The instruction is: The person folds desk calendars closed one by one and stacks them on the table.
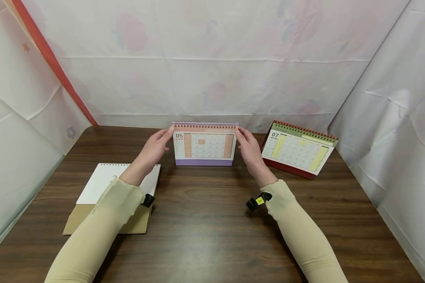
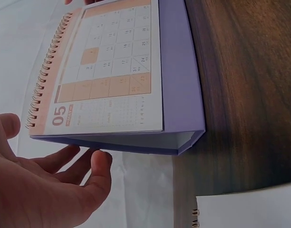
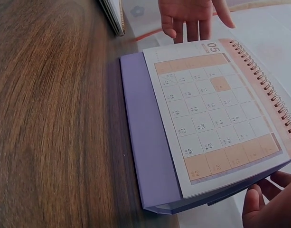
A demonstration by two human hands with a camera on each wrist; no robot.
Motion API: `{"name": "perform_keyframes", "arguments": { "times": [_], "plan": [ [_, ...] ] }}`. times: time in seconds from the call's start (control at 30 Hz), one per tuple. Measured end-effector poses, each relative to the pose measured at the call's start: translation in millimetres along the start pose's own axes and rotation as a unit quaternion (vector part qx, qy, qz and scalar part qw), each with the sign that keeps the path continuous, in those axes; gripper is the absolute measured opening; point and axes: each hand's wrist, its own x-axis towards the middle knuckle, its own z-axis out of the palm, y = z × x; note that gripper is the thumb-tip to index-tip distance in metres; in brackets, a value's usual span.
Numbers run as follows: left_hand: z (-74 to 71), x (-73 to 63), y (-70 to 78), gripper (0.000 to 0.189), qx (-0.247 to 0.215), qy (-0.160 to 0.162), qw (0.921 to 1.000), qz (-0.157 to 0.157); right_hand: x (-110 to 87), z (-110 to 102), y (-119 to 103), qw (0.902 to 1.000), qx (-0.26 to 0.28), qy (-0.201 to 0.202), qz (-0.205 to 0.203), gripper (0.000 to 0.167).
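Observation:
A purple-based desk calendar [image 1: 205, 143], its page marked 05, stands upright on the table. My left hand [image 1: 156, 147] is at its left end; in the left wrist view the thumb [image 2: 10, 124] stays apart from the page, with loosely bent fingers by the back panel. At the right end is my right hand [image 1: 249, 149], its bent fingers [image 3: 252, 202] near the back panel in the right wrist view. That view leaves out the right thumb, and whether the fingers touch the panel is hard to tell.
A red-based calendar [image 1: 297, 147] with page 07 stands at the right, turned at an angle. At the left, partly beneath my left forearm, is a white-paged calendar on a brown base [image 1: 71, 222]. A pale cloth [image 1: 212, 86] hangs behind the wooden table [image 1: 202, 236].

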Motion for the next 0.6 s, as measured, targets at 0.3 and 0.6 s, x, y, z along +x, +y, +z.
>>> {"name": "perform_keyframes", "arguments": {
  "times": [0.3,0.6],
  "plan": [
    [-0.2,2.4,0.2,0.086,-0.007,0.009,0.9998,0.017,0.8,0.3,-1.0,0.9997,0.013,0.014,-0.017,0.058],
    [0.1,2.7,5.5,0.077,-0.029,0.027,0.9982,0.045,1.9,1.9,-7.6,0.9980,0.032,0.033,-0.042,0.049]
  ]
}}
